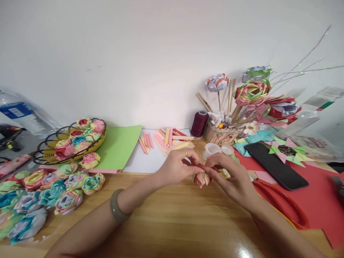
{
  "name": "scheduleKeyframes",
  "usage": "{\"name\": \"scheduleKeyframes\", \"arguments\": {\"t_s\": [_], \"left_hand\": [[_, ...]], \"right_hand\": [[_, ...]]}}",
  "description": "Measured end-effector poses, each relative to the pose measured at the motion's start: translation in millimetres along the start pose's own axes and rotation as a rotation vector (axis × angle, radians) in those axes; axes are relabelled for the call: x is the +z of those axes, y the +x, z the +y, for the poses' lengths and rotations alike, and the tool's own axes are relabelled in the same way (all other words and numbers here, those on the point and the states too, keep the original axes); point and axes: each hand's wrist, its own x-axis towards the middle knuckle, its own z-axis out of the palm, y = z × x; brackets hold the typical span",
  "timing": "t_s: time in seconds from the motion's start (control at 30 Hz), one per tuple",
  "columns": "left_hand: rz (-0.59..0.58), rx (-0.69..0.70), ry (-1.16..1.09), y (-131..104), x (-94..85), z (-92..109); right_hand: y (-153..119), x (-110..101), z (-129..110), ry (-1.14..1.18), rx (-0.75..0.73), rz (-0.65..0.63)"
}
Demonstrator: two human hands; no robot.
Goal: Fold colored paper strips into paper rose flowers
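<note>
A pale wall (134, 53) stands behind a wooden table (161, 222). Red paper (314, 193) covers much of the table's right side; green paper (120, 139) lies left of centre, partly over white paper (135, 159). A clear bottle (309, 111) leans at the right, and one with a blue label (24, 116) is at the far left.

The yellow basket (48, 152) holds paper roses (64, 152); more roses (69, 201) lie in front of it. Right of centre, the pot (219, 135) bears sticks and big paper blooms (252, 92). The phone (276, 166) lies on the red paper, with red-handled scissors (291, 206) just in front.

The left hand (176, 166) and right hand (238, 179) meet over the table, both with fingers drawn narrow, pinching the red and peach flower (202, 178) between them. It is held in front of the small tubs (212, 148).

A dark red spool (199, 123) stands beside the pot. Folded strips (169, 136) lie on the white paper. The left arm wears a green bangle (115, 206), the left hand a gold ring (186, 152).
</note>
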Motion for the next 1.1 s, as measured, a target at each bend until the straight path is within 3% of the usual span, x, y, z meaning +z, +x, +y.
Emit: {"name": "scheduleKeyframes", "arguments": {"t_s": [0.17,0.37,0.87,1.1], "left_hand": [[-0.166,-0.192,-0.167,6,-11.4,1],[-0.205,-0.381,-0.351,9,-15.1,-9],[-0.21,-0.502,-0.3,7,-17.5,-27],[-0.187,-0.517,-0.284,7,-18.0,-31]], "right_hand": [[-1,7,-2,0.372,0.338,-0.13],[8,6,-6,0.553,0.519,-0.193],[8,14,9,0.673,0.765,-0.27],[7,17,19,0.612,0.762,-0.289]]}}
